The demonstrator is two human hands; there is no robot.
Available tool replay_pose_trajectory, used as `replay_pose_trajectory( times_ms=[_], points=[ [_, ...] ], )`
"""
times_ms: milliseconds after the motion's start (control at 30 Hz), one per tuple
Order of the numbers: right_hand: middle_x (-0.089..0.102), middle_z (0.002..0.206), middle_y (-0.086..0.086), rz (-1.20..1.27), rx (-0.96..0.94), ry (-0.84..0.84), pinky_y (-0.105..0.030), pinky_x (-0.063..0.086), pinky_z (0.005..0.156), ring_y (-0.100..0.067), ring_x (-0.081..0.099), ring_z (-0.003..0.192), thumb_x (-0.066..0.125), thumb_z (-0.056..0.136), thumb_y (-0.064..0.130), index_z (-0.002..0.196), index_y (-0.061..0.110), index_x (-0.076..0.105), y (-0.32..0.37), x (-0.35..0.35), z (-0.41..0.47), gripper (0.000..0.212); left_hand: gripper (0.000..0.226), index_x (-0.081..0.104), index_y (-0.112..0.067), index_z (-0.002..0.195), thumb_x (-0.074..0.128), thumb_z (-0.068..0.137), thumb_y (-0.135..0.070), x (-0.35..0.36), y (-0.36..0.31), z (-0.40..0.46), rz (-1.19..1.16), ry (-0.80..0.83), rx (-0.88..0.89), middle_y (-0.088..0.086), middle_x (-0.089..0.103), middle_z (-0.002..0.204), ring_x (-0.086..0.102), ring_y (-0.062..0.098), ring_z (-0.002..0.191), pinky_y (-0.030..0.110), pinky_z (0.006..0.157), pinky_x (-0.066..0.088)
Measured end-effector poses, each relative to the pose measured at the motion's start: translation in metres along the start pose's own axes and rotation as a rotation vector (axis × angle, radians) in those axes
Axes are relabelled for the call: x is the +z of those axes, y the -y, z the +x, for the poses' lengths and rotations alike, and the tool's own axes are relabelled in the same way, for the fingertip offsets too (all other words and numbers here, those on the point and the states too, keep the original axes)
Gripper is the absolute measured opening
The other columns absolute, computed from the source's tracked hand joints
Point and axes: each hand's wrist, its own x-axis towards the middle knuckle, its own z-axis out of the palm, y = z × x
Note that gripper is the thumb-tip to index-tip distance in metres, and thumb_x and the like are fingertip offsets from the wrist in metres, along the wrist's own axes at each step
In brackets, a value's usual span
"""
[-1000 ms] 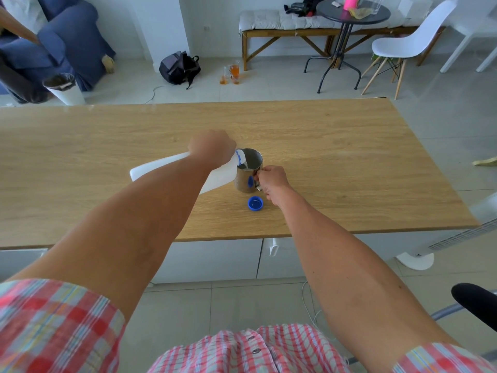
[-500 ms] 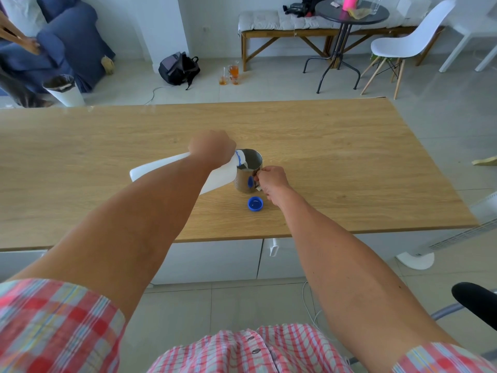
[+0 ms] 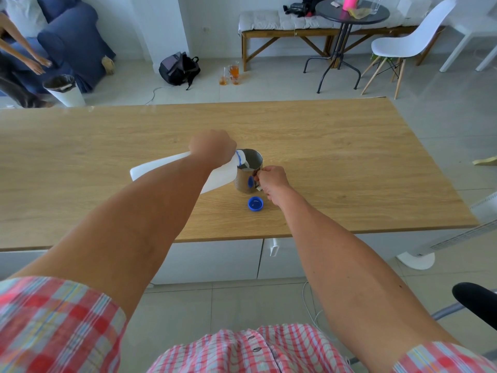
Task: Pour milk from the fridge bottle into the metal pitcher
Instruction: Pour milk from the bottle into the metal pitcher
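Behind our wooden desk (image 3: pixel 349 157) we see a tiled floor with a blue armchair (image 3: pixel 72 39), a white bin (image 3: pixel 64 90), a dark backpack (image 3: pixel 178 68), a cushioned bench (image 3: pixel 271 25), a round black side table (image 3: pixel 352 14) and a white chair (image 3: pixel 408 41). Near the desk's middle, our left hand (image 3: pixel 212 148) grips the white milk bottle (image 3: pixel 161 168) near its neck, tipped almost flat with its mouth over the rim of the metal pitcher (image 3: pixel 248 170); milk (image 3: pixel 248 167) shows inside the pitcher. Our right hand (image 3: pixel 271 181) has its fingers curled round the pitcher's handle. The bottle's blue cap (image 3: pixel 255 204) lies on the desk just in front of the pitcher, beside our right wrist.
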Motion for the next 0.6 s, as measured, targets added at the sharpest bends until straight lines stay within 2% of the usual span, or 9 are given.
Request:
replay_pose_trajectory(
  times_ms=[367,600],
  points=[
    [0.05,0.065,-0.003,0.017,-0.005,-0.003,-0.027,0.029,0.046,-0.014,0.036,0.051,0.048,0.095,0.005,0.088,0.009,0.067,0.0016,-0.0012,-0.0018,0.021,0.024,0.061,-0.012,0.092,0.04,0.098,-0.022,-0.0012,-0.001,0.0003,0.016,0.008,0.009,0.008,0.056,0.08,0.059,0.03,0.081,0.038,0.069,0.044],
    [0.05,0.067,-0.004,0.016,-0.001,-0.006,-0.028,0.03,0.048,-0.014,0.036,0.053,0.049,0.095,0.005,0.088,0.01,0.066,0.0013,0.0004,-0.0019,0.019,0.026,0.062,-0.011,0.093,0.04,0.099,-0.023,-0.0002,-0.0005,0.001,0.013,0.008,0.009,0.008,0.056,0.08,0.06,0.03,0.081,0.038,0.07,0.044]
  ],
)
